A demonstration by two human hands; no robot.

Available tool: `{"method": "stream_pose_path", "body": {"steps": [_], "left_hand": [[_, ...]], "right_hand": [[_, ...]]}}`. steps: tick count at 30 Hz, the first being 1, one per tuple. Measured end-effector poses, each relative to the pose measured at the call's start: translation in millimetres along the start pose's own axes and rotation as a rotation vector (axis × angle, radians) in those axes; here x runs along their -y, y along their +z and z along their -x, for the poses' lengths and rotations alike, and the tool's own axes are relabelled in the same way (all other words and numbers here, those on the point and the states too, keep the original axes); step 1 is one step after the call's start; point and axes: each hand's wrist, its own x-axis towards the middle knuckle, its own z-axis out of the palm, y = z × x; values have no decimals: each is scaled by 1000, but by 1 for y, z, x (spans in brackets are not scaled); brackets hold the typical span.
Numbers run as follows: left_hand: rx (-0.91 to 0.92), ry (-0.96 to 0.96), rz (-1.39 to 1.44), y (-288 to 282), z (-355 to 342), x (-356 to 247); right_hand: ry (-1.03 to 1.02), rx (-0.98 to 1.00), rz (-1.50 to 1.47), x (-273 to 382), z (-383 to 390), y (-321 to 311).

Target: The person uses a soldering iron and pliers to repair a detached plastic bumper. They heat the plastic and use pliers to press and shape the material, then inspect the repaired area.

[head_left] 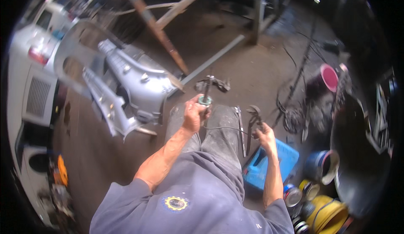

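My left hand [195, 116] is closed round a dark tool with a green round collar [205, 100], in front of my knees. A narrow shaft points away from the collar; its exact kind I cannot make out. Just beyond its tip, a dark, curved metal piece [218, 84] is visible near the floor. Lower and to the right, my right hand [264, 135] grips the handle end of dark pliers [254, 112], whose hooked jaws point away from me. Between the two hands runs a thin dark cable [227, 128]; its ends are hidden at my fingers.
Silver body panels [141, 80] lie at left, near a white vehicle [40, 82]. A blue case [273, 162] sits by my right arm, with cans and a yellow bucket [326, 215] below. Farther right stands a pink-mouthed bucket [328, 78]. A rusty bar [155, 27] slants ahead.
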Motion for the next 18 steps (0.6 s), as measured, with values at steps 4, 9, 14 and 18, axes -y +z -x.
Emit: {"method": "stream_pose_path", "body": {"steps": [4, 9, 14, 18], "left_hand": [[-83, 81, 78, 4, 17, 0], [-146, 127, 54, 13, 20, -7], [-202, 164, 189, 15, 20, -10], [-343, 196, 267, 37, 10, -16]], "right_hand": [[315, 30, 110, 5, -88, -19], [392, 25, 310, -32, -215, -43], [-149, -188, 1246, -16, -264, -34], [-394, 109, 537, 98, -179, 40]]}}
